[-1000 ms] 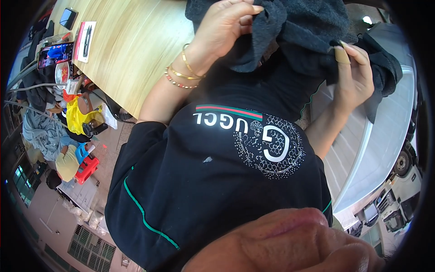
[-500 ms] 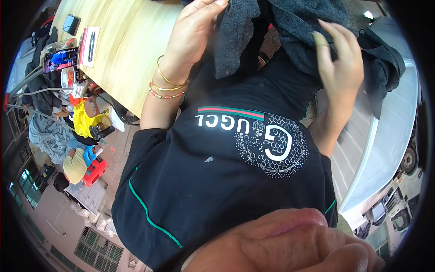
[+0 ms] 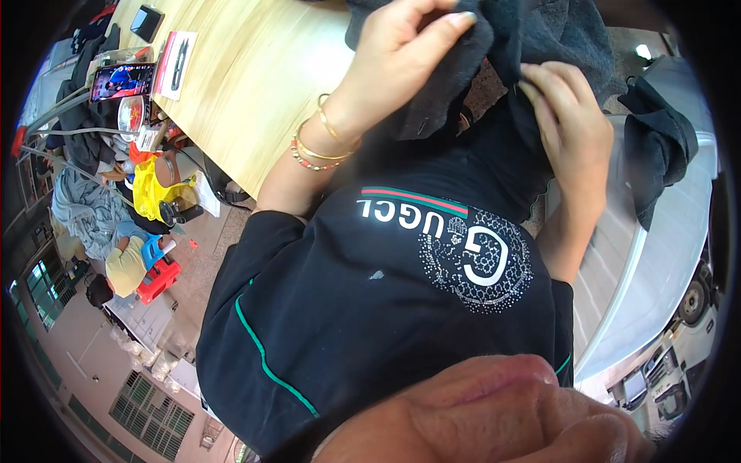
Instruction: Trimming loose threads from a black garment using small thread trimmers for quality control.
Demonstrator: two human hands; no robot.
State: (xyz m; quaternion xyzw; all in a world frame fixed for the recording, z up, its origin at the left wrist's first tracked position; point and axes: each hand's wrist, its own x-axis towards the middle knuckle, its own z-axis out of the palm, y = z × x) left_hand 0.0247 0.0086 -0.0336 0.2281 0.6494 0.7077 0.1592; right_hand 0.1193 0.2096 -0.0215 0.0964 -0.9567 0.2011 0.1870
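A dark grey cloth garment (image 3: 563, 38) hangs over my lap at the top of the view, its upper part cut off by the frame. My left hand (image 3: 413, 54), with bracelets at the wrist, pinches a narrow flap of it between thumb and fingers. On the other side, my right hand (image 3: 570, 116) has its fingertips closed on an edge of the same cloth. Between the hands, the fabric falls in folds. A small dark line, too small to make out, shows on the lower part of the left flap.
The pale wooden table (image 3: 239, 85) at left bears a phone (image 3: 122, 82), a pen pack (image 3: 177, 65) and a small black box (image 3: 146, 23). Another dark cloth (image 3: 660, 143) drapes over a white bin's rim at right. A seated person (image 3: 125, 266) is far left, near a red stool (image 3: 160, 279).
My left hand has shifted right with the cloth flap. My right hand's spread fingers have closed on the cloth edge, slightly lower. The view has swung a little.
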